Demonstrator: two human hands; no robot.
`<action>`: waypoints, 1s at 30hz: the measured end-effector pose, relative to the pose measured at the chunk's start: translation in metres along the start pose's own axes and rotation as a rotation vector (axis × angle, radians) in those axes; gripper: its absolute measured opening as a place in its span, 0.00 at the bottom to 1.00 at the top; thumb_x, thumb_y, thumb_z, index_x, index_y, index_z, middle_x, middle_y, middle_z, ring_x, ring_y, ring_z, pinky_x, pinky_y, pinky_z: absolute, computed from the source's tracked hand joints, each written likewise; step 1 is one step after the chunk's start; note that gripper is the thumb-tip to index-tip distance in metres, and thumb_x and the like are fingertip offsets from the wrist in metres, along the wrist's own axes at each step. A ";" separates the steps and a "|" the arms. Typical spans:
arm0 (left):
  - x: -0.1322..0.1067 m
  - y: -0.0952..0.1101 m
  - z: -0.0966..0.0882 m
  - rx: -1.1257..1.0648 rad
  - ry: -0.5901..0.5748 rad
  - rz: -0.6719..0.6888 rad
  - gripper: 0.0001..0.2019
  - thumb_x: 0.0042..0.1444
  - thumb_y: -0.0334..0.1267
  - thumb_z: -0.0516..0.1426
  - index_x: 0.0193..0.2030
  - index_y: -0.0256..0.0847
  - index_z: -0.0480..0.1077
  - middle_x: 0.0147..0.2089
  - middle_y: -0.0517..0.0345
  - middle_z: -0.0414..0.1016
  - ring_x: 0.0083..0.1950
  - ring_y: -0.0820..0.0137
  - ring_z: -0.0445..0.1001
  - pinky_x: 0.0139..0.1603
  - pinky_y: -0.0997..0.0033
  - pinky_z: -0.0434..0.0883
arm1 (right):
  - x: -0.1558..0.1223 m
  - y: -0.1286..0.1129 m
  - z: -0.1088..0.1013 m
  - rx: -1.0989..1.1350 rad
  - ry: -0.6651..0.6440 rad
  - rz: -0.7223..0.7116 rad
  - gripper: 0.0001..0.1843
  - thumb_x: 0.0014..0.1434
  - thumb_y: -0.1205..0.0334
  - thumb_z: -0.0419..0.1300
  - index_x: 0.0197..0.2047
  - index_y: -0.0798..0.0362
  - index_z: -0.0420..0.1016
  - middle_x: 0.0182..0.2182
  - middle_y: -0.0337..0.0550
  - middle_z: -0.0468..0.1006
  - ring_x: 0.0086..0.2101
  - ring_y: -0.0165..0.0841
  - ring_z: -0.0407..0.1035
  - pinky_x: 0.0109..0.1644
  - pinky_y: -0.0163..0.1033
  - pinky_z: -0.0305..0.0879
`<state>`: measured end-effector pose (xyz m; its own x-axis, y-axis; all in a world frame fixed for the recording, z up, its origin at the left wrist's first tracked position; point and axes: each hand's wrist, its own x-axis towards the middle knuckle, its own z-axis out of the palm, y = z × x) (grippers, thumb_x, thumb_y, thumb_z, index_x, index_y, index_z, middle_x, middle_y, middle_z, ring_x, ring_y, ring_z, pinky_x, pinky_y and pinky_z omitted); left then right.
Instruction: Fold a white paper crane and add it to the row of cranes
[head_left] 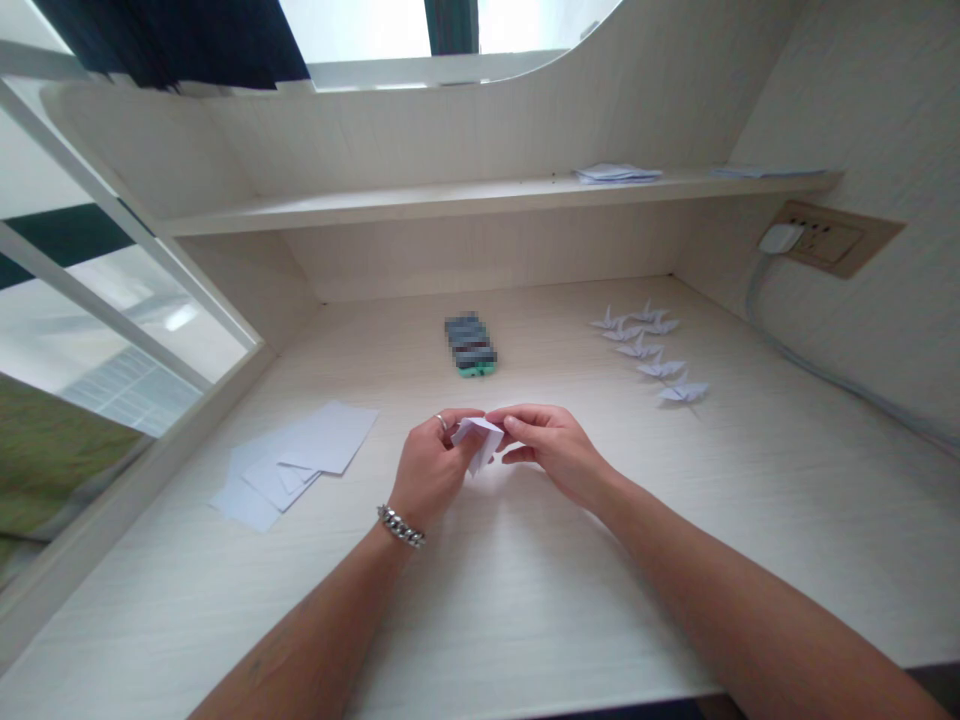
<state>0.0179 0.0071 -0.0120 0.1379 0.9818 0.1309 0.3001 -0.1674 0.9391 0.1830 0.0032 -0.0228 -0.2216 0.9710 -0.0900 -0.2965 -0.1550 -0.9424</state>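
Observation:
Between my hands, above the middle of the desk, is a small piece of folded white paper. My left hand, with a ring on a finger and a chain bracelet at the wrist, is closed on its left side. The thumb and fingertips of my right hand pinch its upper right corner. Off to the right, several white paper cranes stand in a loose line. A fanned pile of white paper sheets lies to the left of my hands.
A phone-like object, blurred by pixels, with a green edge lies beyond my hands. More paper rests on the shelf. At right, a white plug sits in the wall socket, its cable running along the desk's side.

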 end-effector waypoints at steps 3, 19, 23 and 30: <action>0.000 -0.001 0.000 -0.072 -0.027 0.002 0.20 0.52 0.49 0.62 0.43 0.34 0.76 0.34 0.49 0.81 0.33 0.64 0.78 0.30 0.72 0.71 | 0.000 0.001 0.000 -0.021 -0.004 -0.037 0.17 0.49 0.52 0.67 0.40 0.53 0.81 0.29 0.43 0.79 0.30 0.30 0.73 0.34 0.36 0.68; -0.004 0.000 -0.001 -0.105 -0.016 0.069 0.19 0.53 0.46 0.62 0.46 0.34 0.74 0.38 0.48 0.81 0.35 0.65 0.78 0.32 0.71 0.72 | 0.000 0.000 0.000 -0.104 -0.009 -0.168 0.16 0.47 0.53 0.69 0.38 0.52 0.82 0.28 0.43 0.80 0.30 0.32 0.74 0.32 0.37 0.69; -0.005 0.002 -0.001 -0.072 0.010 0.076 0.17 0.52 0.45 0.62 0.44 0.35 0.75 0.37 0.50 0.81 0.34 0.65 0.78 0.31 0.72 0.71 | 0.001 0.002 -0.002 -0.108 -0.021 -0.189 0.16 0.46 0.53 0.69 0.38 0.52 0.82 0.29 0.43 0.81 0.29 0.32 0.74 0.31 0.37 0.69; -0.005 0.000 -0.001 -0.079 -0.019 0.078 0.18 0.53 0.45 0.62 0.46 0.35 0.74 0.37 0.50 0.81 0.34 0.65 0.78 0.31 0.71 0.71 | 0.002 0.003 -0.004 -0.126 -0.039 -0.213 0.14 0.46 0.56 0.70 0.37 0.52 0.82 0.28 0.42 0.80 0.29 0.31 0.73 0.32 0.37 0.68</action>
<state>0.0163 0.0027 -0.0126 0.1756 0.9640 0.1996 0.2122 -0.2350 0.9485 0.1847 0.0056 -0.0274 -0.2029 0.9712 0.1253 -0.2223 0.0790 -0.9718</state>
